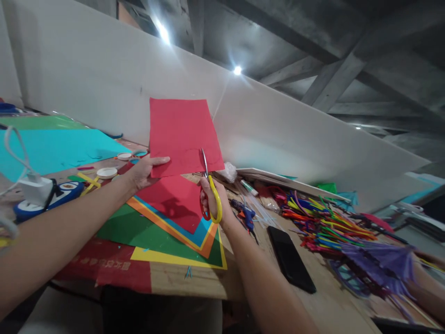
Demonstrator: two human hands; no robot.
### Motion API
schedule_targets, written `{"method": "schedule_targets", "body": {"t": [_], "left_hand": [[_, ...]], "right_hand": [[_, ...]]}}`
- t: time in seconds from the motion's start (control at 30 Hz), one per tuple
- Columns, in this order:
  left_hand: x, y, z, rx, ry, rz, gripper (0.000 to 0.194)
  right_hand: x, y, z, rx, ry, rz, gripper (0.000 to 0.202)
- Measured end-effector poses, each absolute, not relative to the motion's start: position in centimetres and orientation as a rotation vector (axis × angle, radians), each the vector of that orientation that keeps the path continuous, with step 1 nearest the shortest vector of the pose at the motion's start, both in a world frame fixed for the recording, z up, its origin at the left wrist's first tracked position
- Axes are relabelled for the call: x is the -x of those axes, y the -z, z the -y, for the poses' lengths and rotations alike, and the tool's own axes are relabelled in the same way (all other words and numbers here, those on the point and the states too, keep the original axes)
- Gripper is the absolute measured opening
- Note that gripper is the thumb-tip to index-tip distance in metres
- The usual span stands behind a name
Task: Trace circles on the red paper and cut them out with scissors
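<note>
My left hand [143, 170] pinches the lower left edge of a red paper sheet [181, 125], thumb in front, holding it upright above the table. In my right hand [212, 197] is a pair of scissors [216, 199] with yellow and red handles. Their blades point up at the sheet's lower right part, where a thin curved line shows; whether it is a cut or a drawn mark I cannot tell. Beneath both hands lies a fanned stack of coloured sheets: red [177, 204], blue, orange, green [139, 227] and yellow [174, 260].
A black phone [291, 260] and a blue glue gun [247, 215] lie to the right. Beyond them are bundled pipe cleaners [327, 222] and a purple fan-like piece [378, 262] near another person's arm [427, 283]. On the left are a white charger [36, 189] and turquoise sheets [62, 148].
</note>
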State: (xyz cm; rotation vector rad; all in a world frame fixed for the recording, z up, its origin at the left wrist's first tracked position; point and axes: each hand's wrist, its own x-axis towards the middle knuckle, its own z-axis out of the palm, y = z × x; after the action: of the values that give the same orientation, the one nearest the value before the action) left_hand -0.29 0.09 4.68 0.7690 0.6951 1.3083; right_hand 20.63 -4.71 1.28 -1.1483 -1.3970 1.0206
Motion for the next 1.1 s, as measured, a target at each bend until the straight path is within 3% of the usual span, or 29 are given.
{"method": "schedule_targets", "body": {"t": [0.5,1.1], "left_hand": [[0.8,-3.4,-1.2,-1.116,-1.264,-0.595,0.051],[1.2,-3.5,-1.5,-1.122,-1.278,-0.625,0.048]], "right_hand": [[-20.9,-1.2,4.5,1.123,-1.013,1.422,0.054],[-20.9,-1.9,4.9,1.087,-1.065,1.388,0.050]]}}
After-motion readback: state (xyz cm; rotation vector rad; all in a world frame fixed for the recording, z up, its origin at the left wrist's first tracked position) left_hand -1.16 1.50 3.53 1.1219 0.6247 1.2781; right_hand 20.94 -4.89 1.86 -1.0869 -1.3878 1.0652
